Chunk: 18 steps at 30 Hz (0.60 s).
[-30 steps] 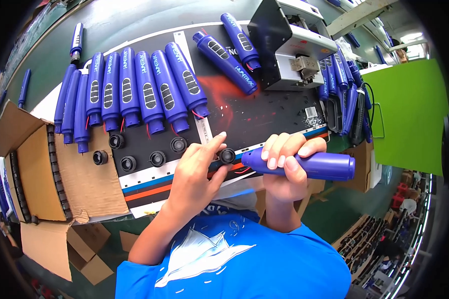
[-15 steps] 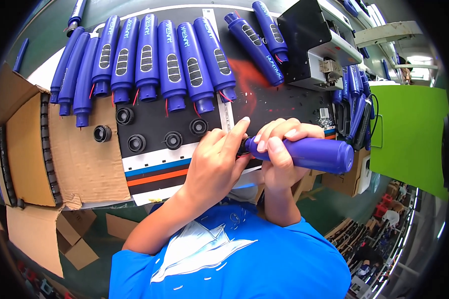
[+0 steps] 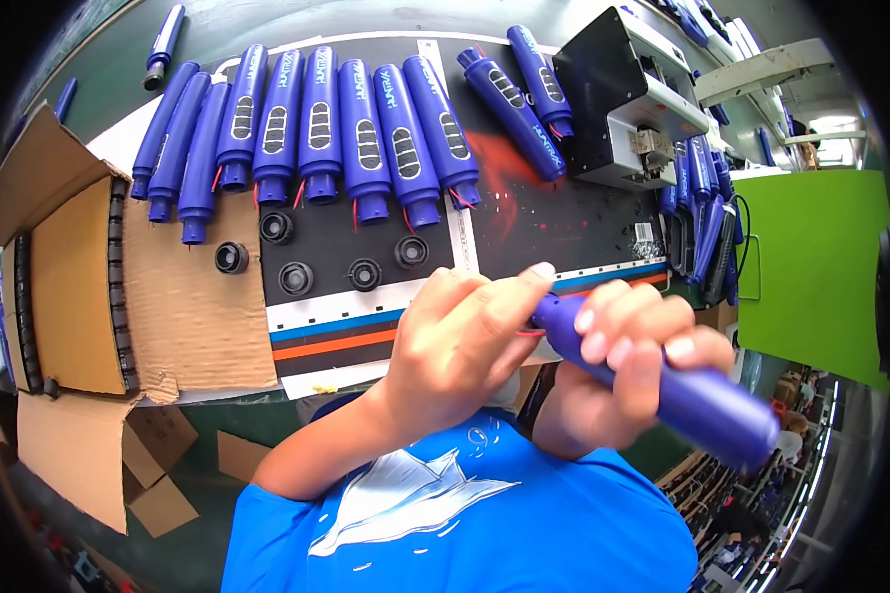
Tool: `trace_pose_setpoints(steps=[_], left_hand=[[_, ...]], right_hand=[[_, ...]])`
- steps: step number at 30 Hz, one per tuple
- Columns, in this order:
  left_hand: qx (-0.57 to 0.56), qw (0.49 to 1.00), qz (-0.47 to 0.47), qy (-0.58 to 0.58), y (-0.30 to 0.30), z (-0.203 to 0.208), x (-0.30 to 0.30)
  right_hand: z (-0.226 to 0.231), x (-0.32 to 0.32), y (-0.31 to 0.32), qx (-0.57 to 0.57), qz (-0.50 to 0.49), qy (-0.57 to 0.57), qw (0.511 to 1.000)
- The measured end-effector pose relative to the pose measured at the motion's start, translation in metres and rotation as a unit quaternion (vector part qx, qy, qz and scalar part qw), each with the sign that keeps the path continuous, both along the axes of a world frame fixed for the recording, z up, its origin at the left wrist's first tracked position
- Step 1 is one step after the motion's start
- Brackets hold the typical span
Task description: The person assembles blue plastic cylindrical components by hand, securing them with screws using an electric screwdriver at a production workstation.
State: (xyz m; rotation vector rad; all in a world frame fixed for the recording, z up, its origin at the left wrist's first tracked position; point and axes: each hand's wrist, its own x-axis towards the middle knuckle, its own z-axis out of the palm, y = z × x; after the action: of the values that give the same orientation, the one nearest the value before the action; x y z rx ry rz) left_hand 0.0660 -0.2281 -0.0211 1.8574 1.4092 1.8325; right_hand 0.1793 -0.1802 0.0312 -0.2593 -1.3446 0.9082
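Mat [image 3: 588, 222], right fingers [image 3: 665, 318] around purple tube [image 3: 717, 410]

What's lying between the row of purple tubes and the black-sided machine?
In the head view, two slanted purple tubes lie there on the dark mat.

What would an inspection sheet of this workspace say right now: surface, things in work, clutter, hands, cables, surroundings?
Surface: black printed mat with white, blue and orange stripes.
Things in work: smooth blue-purple tube, held, its wide end blurred; nine blue-purple tubes in a row; five round black ring-shaped caps, loose in front of the row.
Clutter: open brown cardboard box at left; small yellow scrap at the front edge.
Hands: right hand closed around the held tube; left hand at its narrow end, what it pinches hidden.
Cables: thin red wires at several tubes' narrow ends.
Surroundings: boxy black-and-white machine at the back; bright green panel at right.
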Motion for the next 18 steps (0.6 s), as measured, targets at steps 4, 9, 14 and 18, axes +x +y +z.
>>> trace_pose_setpoints(steps=[4,9,14,18], left_hand=[[-0.183,0.969,0.081,0.145,-0.003,0.011,-0.001],[-0.205,0.968,0.081,0.122,-0.013,-0.004,-0.024],[-0.194,0.943,0.124,0.239,-0.021,-0.012,-0.043],[-0.141,0.949,0.136,0.247,-0.025,-0.023,-0.045]], right_hand=[[-0.056,-0.002,0.009,-0.093,-0.062,-0.201,0.973],[-0.067,-0.009,0.024,-0.104,0.003,-0.148,0.983],[-0.034,0.006,0.052,-0.324,0.173,0.077,0.927],[-0.002,-0.002,0.088,-0.357,0.272,0.078,0.890]])
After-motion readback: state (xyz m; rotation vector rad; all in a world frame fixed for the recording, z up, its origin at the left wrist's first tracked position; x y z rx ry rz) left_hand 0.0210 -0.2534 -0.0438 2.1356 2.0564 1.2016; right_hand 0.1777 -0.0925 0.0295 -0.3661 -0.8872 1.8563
